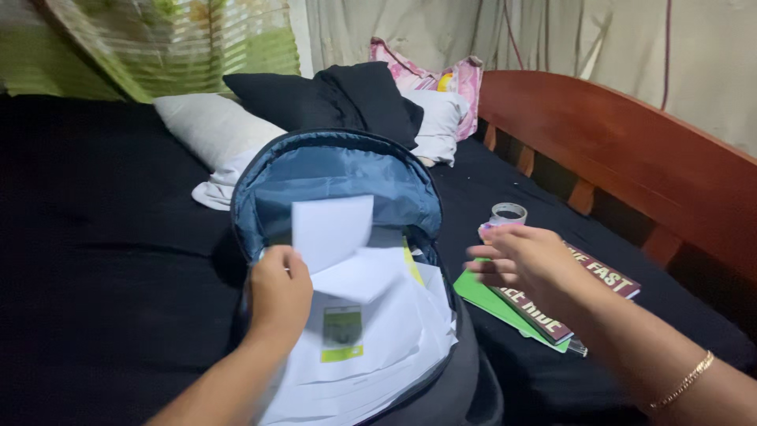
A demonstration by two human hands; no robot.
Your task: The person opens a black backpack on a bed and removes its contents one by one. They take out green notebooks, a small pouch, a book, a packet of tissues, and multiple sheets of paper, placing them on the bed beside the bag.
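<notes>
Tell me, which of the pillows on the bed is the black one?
The black pillow lies behind the open backpack, on top of the others. A white pillow sits left of it, a pink patterned pillow behind.

Bed with black sheet (pixel 102 237) fills most of the view. Reddish-brown wooden bed frame rail (pixel 631 158) runs along its right edge. Beyond the rail: pale draped curtain wall (pixel 599 39). At the bed's far end: white pillow (pixel 209 126), black pillow (pixel 331 99), pink patterned cushion (pixel 449 79). Green-lit slatted blind (pixel 173 43) above far left. Dim, soft light.
</notes>
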